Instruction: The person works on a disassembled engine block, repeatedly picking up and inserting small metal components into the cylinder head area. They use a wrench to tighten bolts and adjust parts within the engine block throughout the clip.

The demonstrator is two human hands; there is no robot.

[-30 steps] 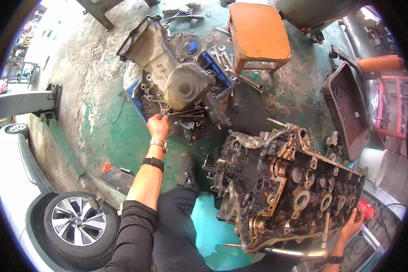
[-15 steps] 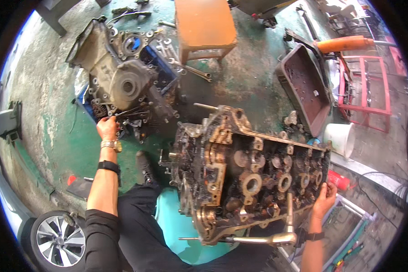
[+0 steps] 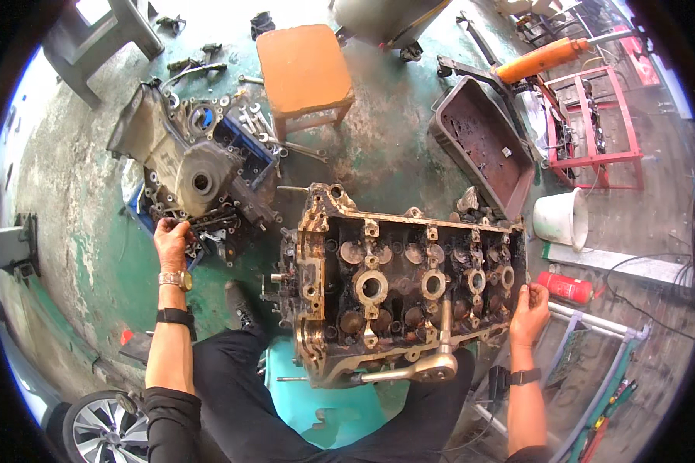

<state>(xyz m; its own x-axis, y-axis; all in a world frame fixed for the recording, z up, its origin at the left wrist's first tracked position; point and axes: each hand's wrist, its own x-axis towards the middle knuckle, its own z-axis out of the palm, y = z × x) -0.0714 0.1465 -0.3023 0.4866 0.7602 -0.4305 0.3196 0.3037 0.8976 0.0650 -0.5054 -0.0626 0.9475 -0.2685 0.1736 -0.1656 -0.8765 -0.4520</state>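
Note:
A greasy engine block (image 3: pixel 403 289) with round openings stands before me, between my knees. My right hand (image 3: pixel 528 318) is at its right end, fingers bent against the edge. Along the block's near side lies a ratchet wrench (image 3: pixel 409 373), its head beside an upright extension bar (image 3: pixel 446 320). My left hand (image 3: pixel 171 245) reaches to the near edge of a blue tray (image 3: pixel 140 212) heaped with metal parts and bolts. Its thumb and fingers are pinched together; whatever is between them cannot be made out. A large grey metal engine cover (image 3: pixel 189 166) lies on top of the tray.
Several wrenches (image 3: pixel 256 123) lie beside an orange-topped stool (image 3: pixel 304 69). A brown drip pan (image 3: pixel 483 139), a white bucket (image 3: pixel 561 219) and a red cylinder (image 3: pixel 565 287) are on the right. A car wheel (image 3: pixel 106 432) is at the lower left.
The view has shifted, so the engine block appears farther left and more level. My left hand remains by the tray with its fingers drawn together; my right hand stays at the block's right end.

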